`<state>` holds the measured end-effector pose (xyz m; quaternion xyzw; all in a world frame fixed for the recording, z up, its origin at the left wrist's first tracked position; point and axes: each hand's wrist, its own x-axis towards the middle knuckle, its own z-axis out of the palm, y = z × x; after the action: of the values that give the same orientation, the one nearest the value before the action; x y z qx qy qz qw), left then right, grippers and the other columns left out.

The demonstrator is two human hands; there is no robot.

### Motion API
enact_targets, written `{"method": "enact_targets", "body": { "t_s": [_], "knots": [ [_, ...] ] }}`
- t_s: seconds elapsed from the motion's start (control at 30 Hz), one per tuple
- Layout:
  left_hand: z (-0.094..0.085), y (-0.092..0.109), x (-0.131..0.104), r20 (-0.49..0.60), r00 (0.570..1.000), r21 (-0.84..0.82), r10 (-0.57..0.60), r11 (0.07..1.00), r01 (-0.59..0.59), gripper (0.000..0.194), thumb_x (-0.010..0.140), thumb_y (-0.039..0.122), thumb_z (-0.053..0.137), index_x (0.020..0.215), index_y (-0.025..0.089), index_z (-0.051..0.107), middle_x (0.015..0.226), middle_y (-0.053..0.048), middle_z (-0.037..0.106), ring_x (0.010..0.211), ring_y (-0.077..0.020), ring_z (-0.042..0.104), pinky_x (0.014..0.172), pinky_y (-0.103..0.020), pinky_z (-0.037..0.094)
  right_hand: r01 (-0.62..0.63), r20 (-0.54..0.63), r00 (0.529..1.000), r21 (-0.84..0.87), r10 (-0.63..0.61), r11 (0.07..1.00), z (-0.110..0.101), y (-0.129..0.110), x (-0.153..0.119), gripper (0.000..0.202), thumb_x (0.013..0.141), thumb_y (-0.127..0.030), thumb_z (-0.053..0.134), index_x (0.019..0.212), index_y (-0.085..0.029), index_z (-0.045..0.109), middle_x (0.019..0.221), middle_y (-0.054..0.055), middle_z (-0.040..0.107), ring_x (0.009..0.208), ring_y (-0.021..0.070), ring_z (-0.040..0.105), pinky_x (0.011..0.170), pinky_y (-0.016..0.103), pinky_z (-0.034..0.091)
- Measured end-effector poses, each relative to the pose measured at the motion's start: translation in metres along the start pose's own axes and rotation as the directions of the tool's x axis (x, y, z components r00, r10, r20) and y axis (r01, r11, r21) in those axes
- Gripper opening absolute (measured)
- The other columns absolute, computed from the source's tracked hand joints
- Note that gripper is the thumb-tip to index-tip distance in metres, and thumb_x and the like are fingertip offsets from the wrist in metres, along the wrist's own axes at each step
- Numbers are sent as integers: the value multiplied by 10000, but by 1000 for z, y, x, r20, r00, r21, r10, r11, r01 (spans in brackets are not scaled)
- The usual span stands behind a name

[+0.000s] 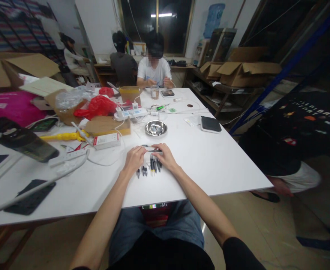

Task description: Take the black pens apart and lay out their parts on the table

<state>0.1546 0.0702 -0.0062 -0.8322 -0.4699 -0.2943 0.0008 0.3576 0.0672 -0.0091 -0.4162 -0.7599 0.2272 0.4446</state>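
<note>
Over the white table, my left hand [135, 159] and my right hand [167, 157] face each other with fingers pinched. Between them a slim black pen [153, 151] lies crosswise: my right fingers grip its dark end and my left fingertips close on its thin end. Another slender pen-like piece [146, 145] lies just beyond. Under and between my hands, several black pens and pen parts [154, 165] rest side by side, pointing toward me; a few have yellow bits. A shiny metal bowl [156, 128] with small pieces in it stands beyond my hands.
To the left are a white power strip [131, 113], a small white-and-red box [107, 140], a dark bottle [24, 140], red plastic bags [99, 107] and cables. A black-topped device [210, 124] sits right. One person [153, 71] works opposite; another [297, 131] is at the right.
</note>
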Motion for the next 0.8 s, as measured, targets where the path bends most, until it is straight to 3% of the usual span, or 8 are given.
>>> {"method": "enact_targets", "body": {
  "t_s": [0.13,0.27,0.4,0.53,0.8],
  "knots": [
    [2,-3,0,13,1000,-16,-9,1000,9,265,982,229,408,823,204,618,832,-65,660,836,-213,599,795,-337,435,-42,7,999,-59,42,997,2,3,1,210,984,-283,535,908,-209,717,866,58,705,880,234,547,848,365,405],
    [1,-3,2,11,1000,-51,-14,999,15,291,993,246,386,814,205,611,822,-62,658,822,-210,595,790,-333,436,-16,-31,999,-21,15,1000,0,0,1,101,943,-260,604,943,-213,694,955,55,697,939,233,555,891,363,403],
    [-1,-2,2,-2,1000,-82,-20,996,20,303,995,251,381,800,201,608,809,-64,655,813,-210,590,777,-327,433,-10,-1,1000,-33,10,999,-1,-1,2,155,955,-310,597,1031,-214,692,961,59,696,943,236,554,889,365,406],
    [-1,-3,2,-1,1000,-80,-21,997,21,315,998,258,380,791,199,610,800,-63,651,804,-208,583,775,-327,432,-66,36,997,-75,69,995,1,3,2,196,986,-298,539,936,-218,711,883,56,709,885,234,556,861,370,405],
    [2,-6,1,-22,1000,-57,-7,998,6,311,1015,285,372,810,195,589,811,-57,646,817,-208,580,793,-332,426,17,-42,999,-7,-17,1000,1,-1,-1,77,913,-174,574,940,-209,637,962,57,638,958,231,554,895,366,417]
  ]
}}
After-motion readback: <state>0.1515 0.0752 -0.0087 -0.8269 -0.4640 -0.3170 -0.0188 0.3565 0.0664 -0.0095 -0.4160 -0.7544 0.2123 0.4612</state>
